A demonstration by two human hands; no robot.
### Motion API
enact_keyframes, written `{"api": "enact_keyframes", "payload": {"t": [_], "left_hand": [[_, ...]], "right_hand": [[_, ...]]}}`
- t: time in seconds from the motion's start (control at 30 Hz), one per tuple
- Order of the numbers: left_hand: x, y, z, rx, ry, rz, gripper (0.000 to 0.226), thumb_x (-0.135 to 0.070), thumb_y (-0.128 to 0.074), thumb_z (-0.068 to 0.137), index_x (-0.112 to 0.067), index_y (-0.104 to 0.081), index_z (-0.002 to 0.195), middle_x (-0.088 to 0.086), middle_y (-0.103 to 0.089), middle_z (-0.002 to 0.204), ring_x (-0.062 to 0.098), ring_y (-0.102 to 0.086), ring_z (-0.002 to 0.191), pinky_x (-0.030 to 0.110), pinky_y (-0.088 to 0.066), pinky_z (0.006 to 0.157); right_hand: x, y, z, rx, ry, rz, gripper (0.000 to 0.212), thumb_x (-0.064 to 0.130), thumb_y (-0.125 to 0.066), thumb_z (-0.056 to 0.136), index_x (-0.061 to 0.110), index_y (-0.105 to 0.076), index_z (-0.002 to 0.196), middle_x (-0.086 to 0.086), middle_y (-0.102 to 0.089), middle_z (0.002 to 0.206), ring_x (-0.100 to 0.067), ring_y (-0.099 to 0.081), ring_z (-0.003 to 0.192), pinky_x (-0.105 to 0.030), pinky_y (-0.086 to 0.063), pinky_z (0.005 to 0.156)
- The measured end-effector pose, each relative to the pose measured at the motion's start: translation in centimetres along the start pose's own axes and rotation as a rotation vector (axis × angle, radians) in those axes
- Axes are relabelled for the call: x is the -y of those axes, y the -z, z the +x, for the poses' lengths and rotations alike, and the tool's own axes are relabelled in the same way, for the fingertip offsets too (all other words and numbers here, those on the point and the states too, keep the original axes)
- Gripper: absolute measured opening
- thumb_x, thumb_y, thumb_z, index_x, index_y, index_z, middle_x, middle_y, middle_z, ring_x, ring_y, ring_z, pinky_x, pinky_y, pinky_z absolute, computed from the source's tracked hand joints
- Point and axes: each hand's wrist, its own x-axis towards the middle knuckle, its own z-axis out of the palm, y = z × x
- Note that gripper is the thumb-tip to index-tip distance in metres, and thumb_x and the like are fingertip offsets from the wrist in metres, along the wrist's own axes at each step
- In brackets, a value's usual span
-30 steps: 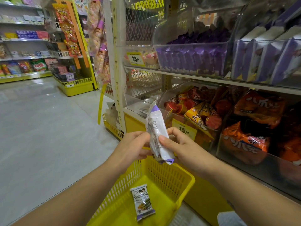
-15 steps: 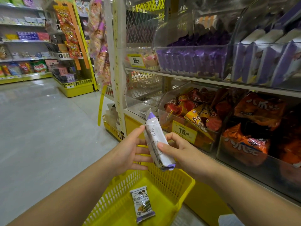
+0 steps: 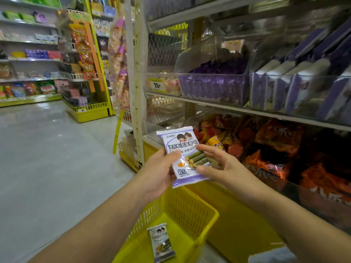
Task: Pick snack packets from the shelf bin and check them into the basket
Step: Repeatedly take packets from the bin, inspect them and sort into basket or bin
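A snack packet [image 3: 185,154] is held up, front side showing, above the yellow basket [image 3: 201,204].

The left hand [image 3: 157,173] grips the snack packet by its left edge, with the thumb laid across the front and the fingers curled behind. The packet stands nearly upright, its top leaning a little to the left. It is white and purple, with green rolls printed on it. The right hand [image 3: 226,168] lies loosely open at the packet's right edge, its fingers nearly straight, and the forefinger tip and thumb tip touch the front. The basket sits below the hands, and a second packet [image 3: 161,242] of the same kind lies flat on its floor. To the right, a shelf bin [image 3: 214,88] of purple packets stands above hand height. Orange bags [image 3: 275,135] fill the bins beneath it, near the right hand.
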Motion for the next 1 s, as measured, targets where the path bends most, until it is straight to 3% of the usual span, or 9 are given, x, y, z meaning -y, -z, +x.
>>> {"api": "enact_keyframes", "payload": {"t": [0.07,0.13,0.3,0.47,0.53,0.6,0.73,0.87,1.0], "left_hand": [[-0.7,-1.8,-0.3,0.003,-0.051,-0.011,0.032,-0.003,-0.051,0.096,-0.006,-0.057,0.127,0.016,-0.069,0.118,0.036,-0.065,0.109,0.052,-0.052,0.093],[-1.8,-4.1,-0.5,0.018,-0.087,-0.024,0.030,-0.001,-0.053,0.094,-0.007,-0.061,0.122,0.015,-0.071,0.114,0.034,-0.068,0.103,0.047,-0.057,0.086],[-5.2,-10.4,-0.6,0.127,-0.182,0.005,0.017,-0.013,-0.057,0.094,-0.012,-0.069,0.105,0.006,-0.077,0.094,0.019,-0.074,0.079,0.031,-0.059,0.061],[-8.6,-15.4,-0.1,0.183,-0.274,0.235,0.035,-0.044,-0.043,0.100,-0.023,-0.072,0.097,-0.008,-0.076,0.095,0.015,-0.069,0.093,0.033,-0.051,0.082],[-9.4,-16.7,0.5,0.140,-0.388,0.383,0.033,-0.041,-0.043,0.101,-0.026,-0.072,0.093,-0.017,-0.073,0.087,0.008,-0.065,0.089,0.027,-0.046,0.078],[-9.7,-17.7,1.2,0.124,-0.576,0.655,0.024,-0.031,-0.049,0.100,-0.023,-0.070,0.110,-0.014,-0.070,0.101,0.004,-0.062,0.098,0.021,-0.045,0.084],[-10.2,-20.0,2.9,0.178,-0.659,0.833,0.026,-0.018,-0.056,0.096,-0.018,-0.064,0.121,-0.008,-0.064,0.111,-0.002,-0.057,0.093,0.001,-0.041,0.072],[-10.6,-21.9,4.8,0.181,-0.677,0.934,0.027,-0.023,-0.053,0.097,-0.026,-0.060,0.124,-0.009,-0.061,0.123,0.004,-0.056,0.106,0.019,-0.043,0.085],[-10.0,-22.7,6.4,0.194,-0.715,1.173,0.028,-0.033,-0.050,0.098,-0.035,-0.057,0.126,-0.021,-0.058,0.112,0.000,-0.052,0.090,0.048,-0.033,0.111]], "right_hand": [[1.6,1.0,-0.9,-0.022,0.047,-0.053,0.055,0.017,-0.077,0.074,0.034,-0.058,0.122,0.010,-0.062,0.124,-0.007,-0.065,0.107,-0.032,-0.052,0.094],[3.5,2.3,-1.7,-0.067,0.119,-0.127,0.052,0.012,-0.079,0.073,0.032,-0.060,0.117,0.009,-0.068,0.117,-0.010,-0.065,0.107,-0.031,-0.050,0.097],[8.9,6.8,-3.9,-0.155,0.216,-0.135,0.032,0.016,-0.080,0.071,0.026,-0.065,0.097,0.004,-0.074,0.099,-0.015,-0.071,0.090,-0.023,-0.057,0.074],[14.4,12.5,-6.0,-0.319,0.304,-0.272,0.033,0.038,-0.079,0.059,0.021,-0.065,0.084,-0.001,-0.075,0.097,-0.015,-0.070,0.085,-0.033,-0.055,0.080],[16.7,15.1,-6.4,-0.371,0.322,-0.329,0.028,0.032,-0.080,0.061,0.019,-0.065,0.080,-0.005,-0.075,0.091,-0.015,-0.067,0.077,-0.031,-0.056,0.076],[18.6,17.6,-6.4,-0.397,0.286,-0.423,0.019,0.021,-0.081,0.068,0.017,-0.065,0.078,-0.013,-0.074,0.085,-0.015,-0.066,0.070,-0.032,-0.056,0.073],[21.4,21.3,-5.2,-0.411,0.130,-0.682,0.030,0.038,-0.079,0.056,0.016,-0.069,0.075,-0.003,-0.070,0.065,-0.006,-0.061,0.054,-0.021,-0.048,0.053],[22.9,23.8,-2.8,-0.424,-0.022,-0.769,0.026,0.037,-0.078,0.060,0.014,-0.070,0.071,0.002,-0.064,0.056,-0.008,-0.060,0.048,-0.021,-0.049,0.048],[24.2,24.8,-0.4,-0.453,-0.110,-0.845,0.029,0.036,-0.075,0.064,0.009,-0.066,0.067,-0.006,-0.059,0.059,-0.017,-0.056,0.049,-0.020,-0.046,0.045]]}}
